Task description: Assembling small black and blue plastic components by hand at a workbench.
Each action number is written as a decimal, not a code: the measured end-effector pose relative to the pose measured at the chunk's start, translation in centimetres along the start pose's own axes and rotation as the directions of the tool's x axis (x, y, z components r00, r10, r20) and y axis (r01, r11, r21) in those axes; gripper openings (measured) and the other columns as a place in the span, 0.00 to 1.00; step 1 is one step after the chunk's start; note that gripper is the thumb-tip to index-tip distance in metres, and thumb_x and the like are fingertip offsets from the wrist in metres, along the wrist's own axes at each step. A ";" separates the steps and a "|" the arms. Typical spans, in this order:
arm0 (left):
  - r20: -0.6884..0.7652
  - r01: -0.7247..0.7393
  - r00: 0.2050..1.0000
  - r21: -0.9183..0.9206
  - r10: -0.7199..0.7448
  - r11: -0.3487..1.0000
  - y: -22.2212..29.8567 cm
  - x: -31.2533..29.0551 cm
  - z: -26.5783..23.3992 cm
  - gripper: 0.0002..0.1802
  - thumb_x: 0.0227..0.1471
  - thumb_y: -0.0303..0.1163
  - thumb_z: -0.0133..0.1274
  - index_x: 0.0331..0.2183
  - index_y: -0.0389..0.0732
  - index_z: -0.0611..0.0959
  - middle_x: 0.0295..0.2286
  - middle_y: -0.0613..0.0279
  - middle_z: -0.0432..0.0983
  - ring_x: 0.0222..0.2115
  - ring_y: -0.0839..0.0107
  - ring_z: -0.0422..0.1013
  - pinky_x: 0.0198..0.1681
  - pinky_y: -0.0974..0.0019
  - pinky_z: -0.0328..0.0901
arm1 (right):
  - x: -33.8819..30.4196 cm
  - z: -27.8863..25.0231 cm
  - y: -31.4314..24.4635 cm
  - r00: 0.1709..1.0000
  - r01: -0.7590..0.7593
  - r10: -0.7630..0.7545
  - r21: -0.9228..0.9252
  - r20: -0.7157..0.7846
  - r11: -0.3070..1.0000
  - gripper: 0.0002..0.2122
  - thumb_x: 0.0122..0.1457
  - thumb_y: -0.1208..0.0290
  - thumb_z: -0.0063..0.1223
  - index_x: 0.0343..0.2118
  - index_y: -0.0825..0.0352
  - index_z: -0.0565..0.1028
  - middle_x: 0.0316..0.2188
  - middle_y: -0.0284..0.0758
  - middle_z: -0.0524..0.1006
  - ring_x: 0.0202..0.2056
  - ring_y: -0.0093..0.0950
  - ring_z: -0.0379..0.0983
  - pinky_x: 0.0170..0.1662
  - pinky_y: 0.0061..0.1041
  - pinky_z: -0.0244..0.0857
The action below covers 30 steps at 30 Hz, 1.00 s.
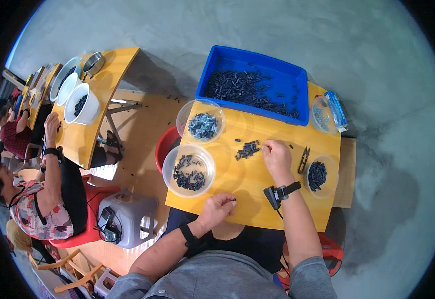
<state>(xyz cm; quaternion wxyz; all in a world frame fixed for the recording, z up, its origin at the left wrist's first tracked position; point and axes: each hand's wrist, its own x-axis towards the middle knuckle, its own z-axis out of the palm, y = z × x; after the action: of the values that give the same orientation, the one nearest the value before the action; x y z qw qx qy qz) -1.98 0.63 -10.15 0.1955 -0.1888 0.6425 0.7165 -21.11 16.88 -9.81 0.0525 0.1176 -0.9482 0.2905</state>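
Near the table's front edge, my left hand (216, 210) is closed in a pinch, a small black piece (234, 200) at its fingertips. Farther forward, my right hand (278, 158) has its fingers pressed together beside a loose pile of small black cylindrical pieces (248, 150). Whatever lies between those right fingertips is too small to make out. A clear round tub (208, 169) with similar black pieces stands to the left of the pile. Behind it is another clear tub (221, 121) holding black and pale blue bits. Small black snips (303, 159) lie right of my right hand.
A blue tray (302, 94) of black pieces sits at the table's far edge. One clear tub (333, 174) of black pieces is at right, with a blue-and-white packet (336, 107) behind. A red bucket (162, 149) stands left. Another person (43, 207) works at a neighbouring table (105, 92).
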 end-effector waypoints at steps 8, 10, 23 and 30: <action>0.007 -0.053 0.999 -0.053 0.054 0.997 -0.7 -0.4 -0.4 0.09 0.54 0.30 0.52 0.36 0.35 0.79 0.23 0.66 0.75 0.24 0.80 0.72 0.26 0.74 0.69 | -0.5 0.3 0.5 0.982 0.161 -0.169 -0.096 -0.086 0.982 0.04 0.51 0.75 0.54 0.28 0.69 0.73 0.24 0.43 0.75 0.26 0.38 0.74 0.30 0.35 0.68; -0.004 -0.043 0.999 -0.062 0.043 0.997 -0.4 -0.4 -0.5 0.09 0.54 0.30 0.52 0.36 0.34 0.79 0.24 0.66 0.75 0.24 0.80 0.72 0.27 0.75 0.69 | -0.8 -0.6 0.7 1.000 -0.010 0.009 0.167 0.011 0.986 0.03 0.53 0.77 0.52 0.28 0.69 0.72 0.23 0.40 0.75 0.24 0.33 0.74 0.27 0.31 0.68; 0.025 -0.243 0.967 -0.201 0.253 0.949 6.5 -4.4 0.6 0.07 0.54 0.25 0.53 0.36 0.34 0.80 0.25 0.66 0.77 0.26 0.81 0.72 0.30 0.77 0.68 | -8.6 -9.9 -8.2 0.884 -0.293 -0.093 0.697 0.458 0.654 0.04 0.57 0.80 0.48 0.27 0.72 0.72 0.20 0.31 0.73 0.22 0.18 0.71 0.27 0.17 0.65; 0.040 -0.274 0.957 -0.185 0.286 0.944 6.9 -5.8 0.7 0.07 0.54 0.27 0.53 0.35 0.35 0.81 0.24 0.68 0.76 0.26 0.82 0.72 0.29 0.78 0.67 | -9.9 -12.1 -10.4 0.844 -0.212 -0.218 0.678 0.490 0.704 0.03 0.57 0.80 0.47 0.27 0.72 0.70 0.21 0.31 0.71 0.22 0.19 0.71 0.26 0.18 0.64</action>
<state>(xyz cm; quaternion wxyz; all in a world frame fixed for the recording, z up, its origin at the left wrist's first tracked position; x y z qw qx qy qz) -0.65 0.40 -1.18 0.0952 -0.0886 0.5896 0.7972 -8.53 17.26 4.16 -0.2632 0.2063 -0.7370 0.5874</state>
